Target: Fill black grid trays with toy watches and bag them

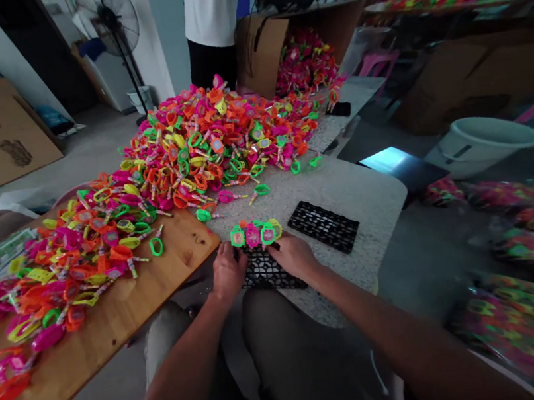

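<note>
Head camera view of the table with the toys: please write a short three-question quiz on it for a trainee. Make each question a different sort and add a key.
1. True or false: the left hand and the right hand are both at a black grid tray by the table's near edge.
2. Where does the second black grid tray lie? A on the floor; B on the speckled tabletop, right of the hands; C on the person's lap.
3. Fill in: the left part of the bright toy pile lies on a ______ board.
Key: 1 true; 2 B; 3 wooden.
</note>
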Available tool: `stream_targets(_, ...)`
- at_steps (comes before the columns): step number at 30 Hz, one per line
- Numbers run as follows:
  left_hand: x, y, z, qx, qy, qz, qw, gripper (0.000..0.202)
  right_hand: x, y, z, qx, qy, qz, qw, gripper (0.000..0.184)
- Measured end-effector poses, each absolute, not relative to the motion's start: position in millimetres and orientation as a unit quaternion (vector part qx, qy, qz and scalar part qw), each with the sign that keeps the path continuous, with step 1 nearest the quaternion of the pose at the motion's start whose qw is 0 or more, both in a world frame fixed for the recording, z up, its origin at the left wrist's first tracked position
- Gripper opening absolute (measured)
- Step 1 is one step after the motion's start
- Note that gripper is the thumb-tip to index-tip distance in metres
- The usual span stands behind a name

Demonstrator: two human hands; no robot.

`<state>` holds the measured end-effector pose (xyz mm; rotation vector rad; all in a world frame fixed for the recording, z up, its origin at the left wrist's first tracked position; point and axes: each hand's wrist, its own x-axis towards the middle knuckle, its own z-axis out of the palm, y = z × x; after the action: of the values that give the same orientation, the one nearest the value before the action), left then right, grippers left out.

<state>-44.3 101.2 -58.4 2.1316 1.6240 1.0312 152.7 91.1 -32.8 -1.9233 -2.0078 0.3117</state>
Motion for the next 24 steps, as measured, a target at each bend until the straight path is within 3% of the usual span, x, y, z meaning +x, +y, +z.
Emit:
stream_targets(3, -46.3, 101.4, -58.6, 0.721, 0.586, 0.346, 0.127, 0.008, 160.3, 105.3, -24.0, -0.663, -0.717, 0.157, 0.144, 0.023)
stream_targets(8, -54.8, 98.4, -57.2, 0.706, 0.619, 0.318, 0.127, 0.006, 189.4, 163.8, -2.7, -0.568, -0.703, 0.422, 0.072, 0.026)
stream_targets(12, -59.9, 97.5, -54.1, 0.707, 0.627, 0.296, 0.14, 0.008, 169.0, 235.9, -1.6, -0.622, -0.721, 0.268, 0.147, 0.035)
stream_targets(16, -61.0, 99.2, -54.5, 0.711, 0.619, 0.299, 0.146, 0.008, 127.4, 283.4, -17.5, -0.624, -0.77, 0.098, 0.092, 0.032)
stream_targets(21, -60.6, 102.0, -59.1, 0.71, 0.616, 0.312, 0.141, 0.003, 117.8, 287.6, -28.0, -0.63, -0.767, 0.051, 0.105, 0.029)
stream_targets(24, -59.6, 103.6, -60.5, 0.709, 0.618, 0.317, 0.125, 0.004, 132.7, 270.0, -21.0, -0.656, -0.732, 0.037, 0.18, 0.028)
